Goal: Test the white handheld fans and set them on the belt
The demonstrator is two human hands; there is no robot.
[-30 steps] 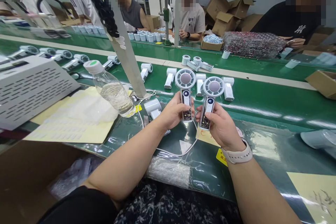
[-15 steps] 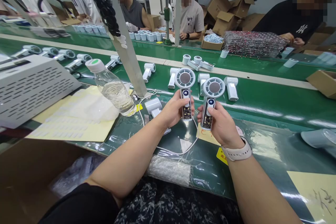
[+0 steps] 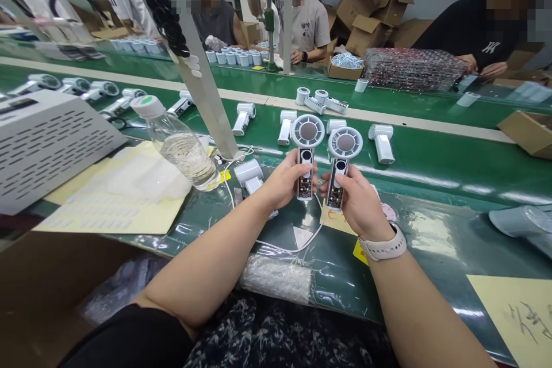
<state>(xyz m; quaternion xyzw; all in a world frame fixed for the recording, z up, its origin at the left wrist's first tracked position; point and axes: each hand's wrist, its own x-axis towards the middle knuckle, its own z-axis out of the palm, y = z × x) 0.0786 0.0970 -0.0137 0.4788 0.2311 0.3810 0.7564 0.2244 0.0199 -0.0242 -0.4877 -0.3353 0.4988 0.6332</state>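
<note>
- Left hand (image 3: 287, 181) — wrapped around the handle of 1 handheld fan (image 3: 307, 145), its thumb pressed to the front of the handle.
- Right hand (image 3: 362, 201) — clasped around the handle of another handheld fan (image 3: 344, 156), thumb likewise on the handle front.
- Both held fans are raised above the green bench (image 3: 207, 224), round heads uppermost, grilles facing the wearer; the 2 heads sit just beside each other, a narrow gap between them.
- Each handle shows a dark round display window with bare circuitry lower down.
- A pale watch (image 3: 385, 244) circles the right wrist.
- Beyond the hands, 4 fans lie spaced out on the green surface: 1 far-left fan (image 3: 244, 119), 1 centre-left fan (image 3: 287, 128), 1 partly hidden fan (image 3: 336, 126) behind the held pair, and 1 right-hand fan (image 3: 383, 144).
- Another fan lies near the left forearm, its pale blue head (image 3: 248, 172) showing, the rest partly covered by the arm.
- A white cable (image 3: 292, 251) loops over the bench below the hands.
- A clear bottle (image 3: 190, 158) leans beside the slotted metal box (image 3: 47, 152) and the yellow sheet (image 3: 133, 224).
- Across the bench, co-workers sit near rows of pale blue cups (image 3: 235, 58).
</note>
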